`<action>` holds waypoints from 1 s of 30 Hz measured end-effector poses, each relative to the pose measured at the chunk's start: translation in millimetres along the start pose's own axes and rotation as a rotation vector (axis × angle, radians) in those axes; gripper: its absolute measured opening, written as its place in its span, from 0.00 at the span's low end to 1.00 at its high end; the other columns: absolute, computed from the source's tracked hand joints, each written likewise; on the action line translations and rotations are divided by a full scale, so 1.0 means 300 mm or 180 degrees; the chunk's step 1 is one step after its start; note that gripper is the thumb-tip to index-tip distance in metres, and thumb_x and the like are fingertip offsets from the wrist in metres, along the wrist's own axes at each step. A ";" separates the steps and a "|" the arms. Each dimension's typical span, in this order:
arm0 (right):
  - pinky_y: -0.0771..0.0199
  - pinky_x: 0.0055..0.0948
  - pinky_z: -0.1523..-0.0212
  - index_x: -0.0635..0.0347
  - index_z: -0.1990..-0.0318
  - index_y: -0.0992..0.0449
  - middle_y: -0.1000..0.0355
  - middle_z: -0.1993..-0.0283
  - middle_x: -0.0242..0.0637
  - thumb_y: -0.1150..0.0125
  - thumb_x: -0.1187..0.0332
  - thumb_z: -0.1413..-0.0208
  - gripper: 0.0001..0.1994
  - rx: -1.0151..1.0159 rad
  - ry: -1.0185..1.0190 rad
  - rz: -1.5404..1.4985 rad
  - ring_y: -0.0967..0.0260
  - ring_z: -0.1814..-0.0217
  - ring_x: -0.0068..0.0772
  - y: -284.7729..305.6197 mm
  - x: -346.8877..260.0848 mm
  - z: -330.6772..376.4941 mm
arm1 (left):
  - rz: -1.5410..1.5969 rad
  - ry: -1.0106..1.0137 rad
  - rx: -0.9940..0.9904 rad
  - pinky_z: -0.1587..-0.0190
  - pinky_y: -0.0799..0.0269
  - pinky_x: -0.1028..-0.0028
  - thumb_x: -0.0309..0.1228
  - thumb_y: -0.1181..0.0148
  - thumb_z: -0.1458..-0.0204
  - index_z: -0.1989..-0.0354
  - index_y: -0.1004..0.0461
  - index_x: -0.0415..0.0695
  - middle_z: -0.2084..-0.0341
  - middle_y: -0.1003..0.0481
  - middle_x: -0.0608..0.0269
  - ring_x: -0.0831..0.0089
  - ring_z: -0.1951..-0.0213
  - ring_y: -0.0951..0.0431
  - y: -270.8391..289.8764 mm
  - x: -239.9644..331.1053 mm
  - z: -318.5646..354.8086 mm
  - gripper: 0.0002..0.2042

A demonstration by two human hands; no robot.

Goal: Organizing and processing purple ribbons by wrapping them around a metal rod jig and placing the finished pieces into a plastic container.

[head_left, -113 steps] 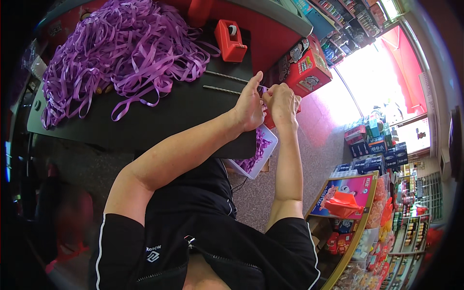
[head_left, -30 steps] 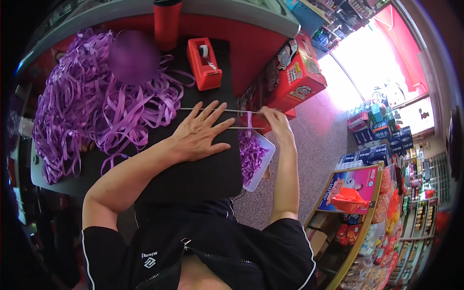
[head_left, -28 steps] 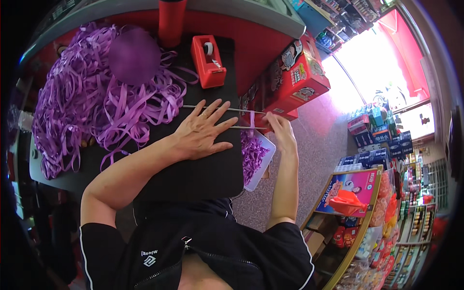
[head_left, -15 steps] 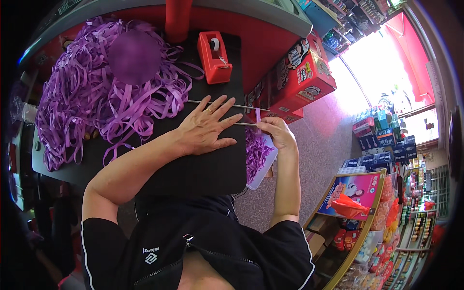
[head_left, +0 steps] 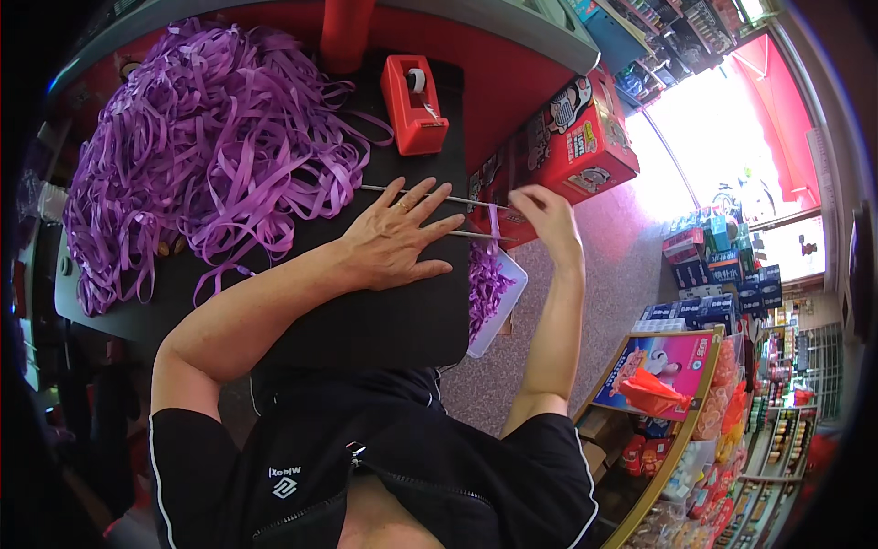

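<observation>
My left hand (head_left: 393, 236) lies flat with fingers spread on the black tabletop (head_left: 338, 329), pressing over two thin metal rods (head_left: 471, 234) that stick out past its right edge. A short piece of purple ribbon (head_left: 494, 221) spans the rods near their tips. Just right of the tips is my right hand (head_left: 551, 227), its fingers curled and pinched together; whatever lies between them is hidden. Below the rods, a white plastic bin (head_left: 501, 320) holds many small purple ribbon pieces (head_left: 487, 288). A large heap of purple ribbon (head_left: 210, 146) covers the table's left side.
A red tape dispenser (head_left: 416, 105) stands at the table's back right. Beyond the edge are a red printed carton (head_left: 585, 137) and speckled floor (head_left: 599, 274). Farther right, a wood-framed display case (head_left: 672, 412) stands beside stocked shelves.
My right hand has moved up and right, off the ribbon piece at the lower rod, to beside the upper rod's tip. My left hand stays flat in place.
</observation>
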State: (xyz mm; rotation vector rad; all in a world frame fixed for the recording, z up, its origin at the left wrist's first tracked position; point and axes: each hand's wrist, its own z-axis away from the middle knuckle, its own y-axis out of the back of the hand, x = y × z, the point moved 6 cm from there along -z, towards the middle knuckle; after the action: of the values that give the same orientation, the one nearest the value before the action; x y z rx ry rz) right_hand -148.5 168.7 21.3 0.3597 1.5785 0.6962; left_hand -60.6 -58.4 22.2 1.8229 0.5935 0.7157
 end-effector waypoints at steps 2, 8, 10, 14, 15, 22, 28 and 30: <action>0.32 0.22 0.60 0.65 0.61 0.21 0.24 0.68 0.34 0.37 0.64 0.47 0.13 -0.0333 0.0324 -0.0218 0.30 0.65 0.20 -0.047 -0.042 -0.036 | -0.0017 0.0003 -0.0018 0.33 0.60 0.50 0.57 0.58 0.44 0.35 0.42 0.50 0.34 0.50 0.47 0.52 0.32 0.53 -0.001 0.000 -0.001 0.32; 0.32 0.23 0.56 0.68 0.61 0.22 0.24 0.65 0.35 0.35 0.69 0.50 0.12 -0.0847 -0.0548 -0.1450 0.29 0.62 0.24 -0.097 0.091 -0.074 | 0.0000 -0.0018 -0.0017 0.33 0.60 0.50 0.57 0.58 0.44 0.35 0.41 0.50 0.34 0.50 0.47 0.53 0.32 0.53 0.000 0.002 -0.007 0.32; 0.32 0.23 0.55 0.68 0.61 0.22 0.24 0.65 0.35 0.35 0.69 0.50 0.11 -0.0803 -0.0664 -0.1754 0.29 0.62 0.24 -0.093 0.119 -0.072 | -0.0010 -0.0018 -0.0021 0.33 0.60 0.50 0.57 0.59 0.43 0.35 0.41 0.50 0.34 0.50 0.47 0.53 0.32 0.53 -0.001 0.001 -0.006 0.32; 0.33 0.23 0.53 0.67 0.61 0.22 0.24 0.63 0.35 0.36 0.69 0.49 0.11 -0.0433 -0.0696 -0.1899 0.29 0.60 0.24 -0.082 0.090 -0.029 | -0.0016 -0.0014 -0.0051 0.33 0.60 0.50 0.58 0.59 0.43 0.35 0.41 0.50 0.34 0.50 0.47 0.53 0.32 0.53 -0.009 -0.001 -0.004 0.32; 0.33 0.23 0.53 0.67 0.61 0.22 0.24 0.63 0.35 0.37 0.68 0.48 0.11 -0.0284 -0.0712 -0.1902 0.29 0.59 0.24 -0.077 0.080 -0.016 | -0.0012 -0.0006 -0.0061 0.33 0.60 0.50 0.58 0.59 0.44 0.35 0.41 0.50 0.34 0.50 0.47 0.53 0.32 0.53 -0.010 -0.003 -0.003 0.32; 0.43 0.15 0.69 0.60 0.60 0.22 0.27 0.68 0.24 0.40 0.60 0.44 0.13 -0.0114 -0.0632 -0.1754 0.36 0.68 0.12 -0.088 0.147 0.140 | 0.0004 -0.0016 -0.0045 0.33 0.60 0.50 0.58 0.59 0.43 0.35 0.42 0.50 0.33 0.51 0.48 0.53 0.32 0.54 -0.010 0.000 -0.004 0.32; 0.38 0.16 0.67 0.62 0.68 0.23 0.28 0.72 0.25 0.37 0.66 0.48 0.08 -0.0597 -0.0940 -0.2113 0.34 0.71 0.14 -0.163 0.150 0.143 | -0.0026 0.0012 -0.0056 0.32 0.60 0.51 0.58 0.60 0.43 0.35 0.42 0.51 0.33 0.51 0.48 0.53 0.31 0.54 -0.006 0.000 -0.006 0.32; 0.37 0.15 0.65 0.63 0.68 0.22 0.27 0.71 0.26 0.37 0.67 0.49 0.08 -0.0605 -0.0932 -0.2182 0.34 0.70 0.14 -0.145 0.170 0.140 | -0.0042 0.0016 -0.0071 0.32 0.60 0.51 0.58 0.60 0.43 0.35 0.42 0.51 0.33 0.51 0.48 0.53 0.31 0.54 -0.009 0.001 -0.007 0.33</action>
State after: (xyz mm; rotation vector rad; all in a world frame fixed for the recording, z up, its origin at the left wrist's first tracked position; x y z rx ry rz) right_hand -107.4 175.4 -46.0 -0.2153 1.2291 0.2382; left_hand -61.9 -55.9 20.3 1.7956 0.5981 0.7154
